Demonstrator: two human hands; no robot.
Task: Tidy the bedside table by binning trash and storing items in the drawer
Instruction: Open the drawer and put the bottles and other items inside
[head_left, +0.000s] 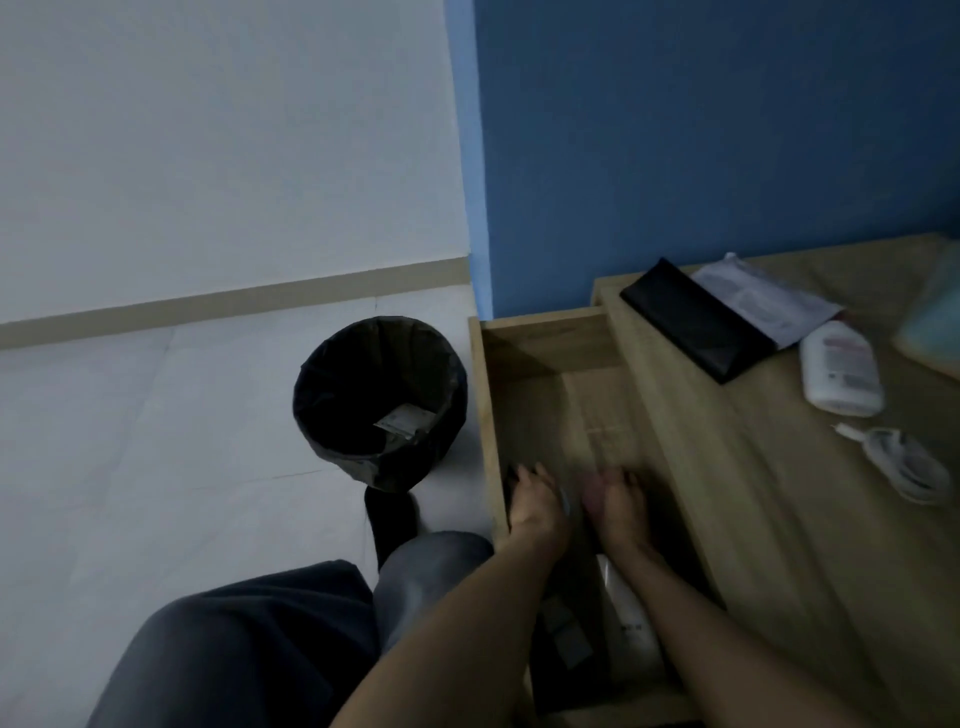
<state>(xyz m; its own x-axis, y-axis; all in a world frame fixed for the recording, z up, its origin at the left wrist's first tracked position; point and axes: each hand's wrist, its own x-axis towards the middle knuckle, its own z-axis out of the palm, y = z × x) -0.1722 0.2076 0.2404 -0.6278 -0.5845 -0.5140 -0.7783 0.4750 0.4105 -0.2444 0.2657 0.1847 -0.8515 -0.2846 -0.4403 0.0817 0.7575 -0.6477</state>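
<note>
The wooden drawer (540, 364) of the bedside table (769, 519) is pulled out. Both my hands reach down into its middle, blurred by motion. My left hand (535, 501) is near the drawer's left wall and my right hand (615, 499) is close beside it. A small pale thing shows between them, and I cannot tell what it is or which hand has it. Under my forearms, a white flat item (628, 608) and a dark item (563, 629) lie at the drawer's near end. The black-lined bin (379, 402) stands on the floor left of the drawer, with a scrap of paper (405, 421) inside.
On the table top lie a black case (691, 322), a white plastic packet (763, 299), a white lotion bottle (839, 371), a coiled white cable (904, 462) and a teal item (935, 322) at the right edge. My knee (249, 644) is at the lower left.
</note>
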